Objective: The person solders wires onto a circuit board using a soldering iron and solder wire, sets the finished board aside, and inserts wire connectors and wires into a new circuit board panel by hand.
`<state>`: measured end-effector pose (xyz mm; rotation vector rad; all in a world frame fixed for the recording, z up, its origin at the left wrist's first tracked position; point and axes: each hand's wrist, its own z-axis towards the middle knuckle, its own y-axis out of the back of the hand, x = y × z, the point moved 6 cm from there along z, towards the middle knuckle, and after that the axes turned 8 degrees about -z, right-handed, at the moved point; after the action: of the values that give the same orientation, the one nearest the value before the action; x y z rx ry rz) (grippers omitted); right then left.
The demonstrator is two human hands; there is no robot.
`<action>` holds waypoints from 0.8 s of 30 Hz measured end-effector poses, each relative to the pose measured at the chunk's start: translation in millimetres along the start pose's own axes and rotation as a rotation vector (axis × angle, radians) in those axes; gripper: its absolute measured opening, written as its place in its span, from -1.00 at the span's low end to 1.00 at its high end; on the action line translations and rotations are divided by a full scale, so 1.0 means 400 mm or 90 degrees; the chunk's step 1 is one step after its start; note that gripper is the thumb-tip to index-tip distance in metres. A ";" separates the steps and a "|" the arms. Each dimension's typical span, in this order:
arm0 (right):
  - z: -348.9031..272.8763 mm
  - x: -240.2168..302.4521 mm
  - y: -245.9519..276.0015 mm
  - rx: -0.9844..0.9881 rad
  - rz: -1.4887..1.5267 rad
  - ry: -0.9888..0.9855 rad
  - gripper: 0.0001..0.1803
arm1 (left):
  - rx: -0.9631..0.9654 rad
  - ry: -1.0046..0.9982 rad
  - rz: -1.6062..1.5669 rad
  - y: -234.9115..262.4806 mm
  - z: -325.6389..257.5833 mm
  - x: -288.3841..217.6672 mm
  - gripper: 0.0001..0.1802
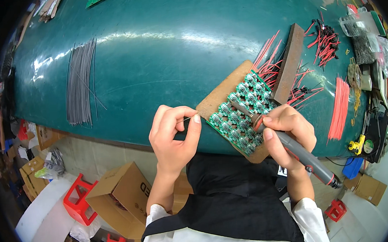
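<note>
My right hand (289, 134) grips a soldering iron (305, 154) by its grey handle, and the metal tip reaches over a green panel of small round circuit boards (235, 126). Between the thumb and forefinger of my left hand (173, 133) is a thin solder wire (185, 119), left of the panel. Beneath the panel lies a brown board (224, 89), tilted on the table. Red and black wires (268, 57) stick out past the panel's far right side. Across them rests a rusty metal bar (290, 62).
Dark grey wires (80, 84) lie bundled on the green table (154, 65) at left. At right are red wires (338, 108), a pile of red and black leads (325, 42) and rubber bands (354, 80). Below stand a cardboard box (118, 198) and a red stool (79, 198).
</note>
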<state>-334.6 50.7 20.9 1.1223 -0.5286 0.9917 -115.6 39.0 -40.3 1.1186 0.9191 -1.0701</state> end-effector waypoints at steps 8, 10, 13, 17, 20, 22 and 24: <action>-0.111 -0.126 0.349 -0.345 -0.232 -0.166 -0.80 | -0.048 -0.010 0.013 0.000 -0.016 0.013 -0.79; -0.118 -0.212 0.452 -0.431 -0.300 -0.182 -0.80 | -0.088 0.031 -0.011 0.023 -0.040 0.026 -0.89; -0.148 -0.298 0.628 -0.498 -0.576 -0.146 -0.81 | -0.082 -0.030 0.043 0.010 -0.029 0.013 -0.84; -0.150 -0.317 0.662 -0.349 -0.675 -0.108 -0.81 | -0.004 -0.003 0.094 -0.012 -0.015 -0.027 -0.82; -0.090 -0.250 0.533 -0.319 -0.326 -0.219 -0.81 | 0.074 -0.031 0.161 -0.053 -0.005 -0.072 -0.88; -0.027 -0.198 0.402 -0.076 -0.231 -0.128 -0.72 | 0.145 -0.048 0.168 -0.083 -0.007 -0.081 -0.87; 0.066 -0.125 0.230 0.234 -0.356 0.143 -0.75 | 0.197 -0.017 0.184 -0.083 -0.014 -0.062 -0.82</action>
<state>-435.4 15.9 37.3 1.3621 0.1600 0.7184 -153.9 46.2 -25.7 1.4404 0.5576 -1.0037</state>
